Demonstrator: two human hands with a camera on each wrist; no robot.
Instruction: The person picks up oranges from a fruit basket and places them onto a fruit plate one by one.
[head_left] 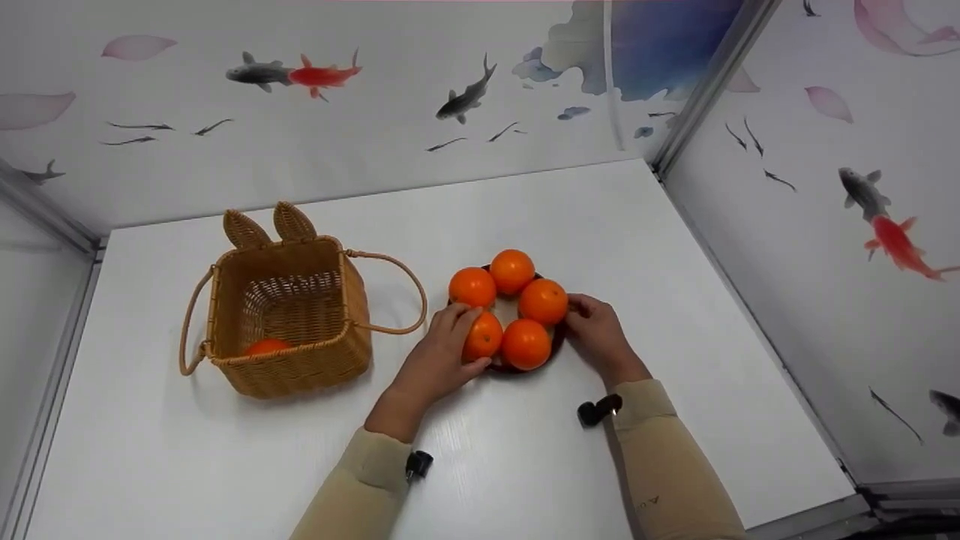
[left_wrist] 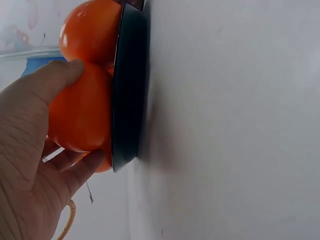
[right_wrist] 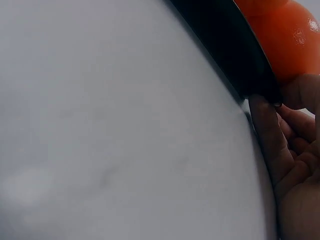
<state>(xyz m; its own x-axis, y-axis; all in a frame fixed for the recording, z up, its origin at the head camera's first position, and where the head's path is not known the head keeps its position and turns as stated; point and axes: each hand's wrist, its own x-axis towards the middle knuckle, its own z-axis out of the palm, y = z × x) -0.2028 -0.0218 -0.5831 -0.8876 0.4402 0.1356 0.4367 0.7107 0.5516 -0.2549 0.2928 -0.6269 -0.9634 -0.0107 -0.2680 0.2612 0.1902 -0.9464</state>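
Several oranges stand in a ring in a dark shallow dish (left_wrist: 131, 90) on the table. My left hand (head_left: 437, 354) holds the near-left orange (head_left: 486, 337), its thumb on one side and fingers on the other; that orange still sits in the dish. At the dish's right edge, my right hand (head_left: 602, 335) pinches the rim. A finger (right_wrist: 267, 131) lies under the rim and the thumb is above it, close to the right-hand orange (head_left: 544, 301). Part of the dish is hidden by the oranges and hands.
Left of the dish stands a woven basket (head_left: 300, 373) with two ear shapes and two loop handles. One orange (head_left: 268, 346) lies inside it, partly hidden by the front wall. The right handle (head_left: 422, 300) reaches toward the dish. Printed walls (head_left: 360, 142) border the white table (head_left: 225, 465).
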